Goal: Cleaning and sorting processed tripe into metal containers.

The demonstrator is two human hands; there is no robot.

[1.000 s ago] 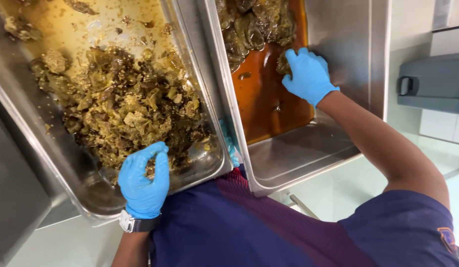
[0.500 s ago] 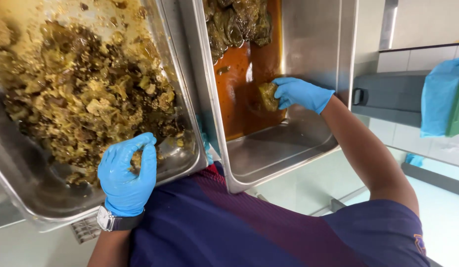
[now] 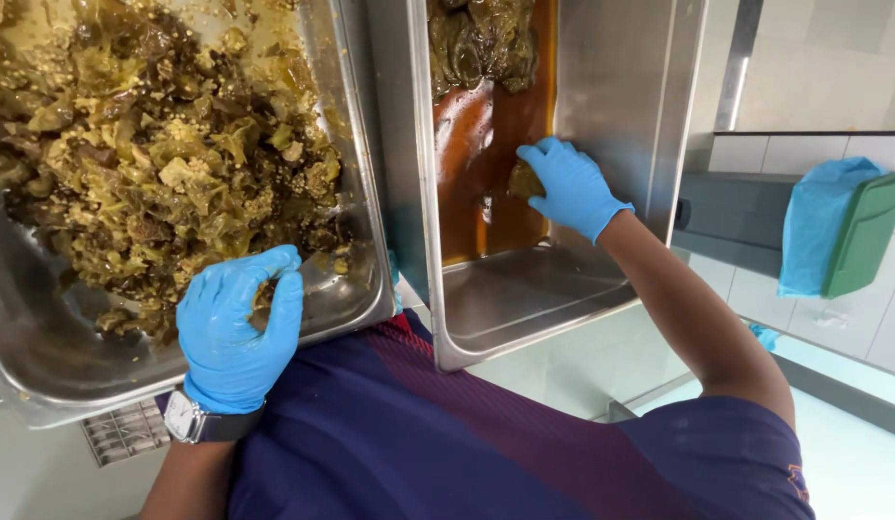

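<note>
Two steel pans sit side by side under me, long axes running away from my body, and each hand works in its own pan. My left hand (image 3: 237,332) is at the near end of the left pan (image 3: 356,279), fingers curled almost closed on a small clump of the chopped greens (image 3: 168,173) — I can see a bit of food between thumb and forefinger, but not how much. That heap of greens with grain fills the middle and far part of the pan, so it lies straight ahead of the left hand, touching it at the near edge.

My right hand (image 3: 570,188) is in the right pan (image 3: 534,299), about midway along it, fingers half closed around one rolled piece (image 3: 524,179) that rests on the orange sauce (image 3: 481,164). More rolls (image 3: 481,43) are packed at the far end, beyond that hand; I cannot count them, they run out of view. The near end of this pan is bare metal.

One roll in hand, one heap of greens, two pans — and the right hand is the nearer one to the packed rolls. A watch (image 3: 184,421) sits on my left wrist. Off to the right a green box (image 3: 867,231) with a blue bag (image 3: 818,217) leans at the tiled wall, well apart from both hands.
</note>
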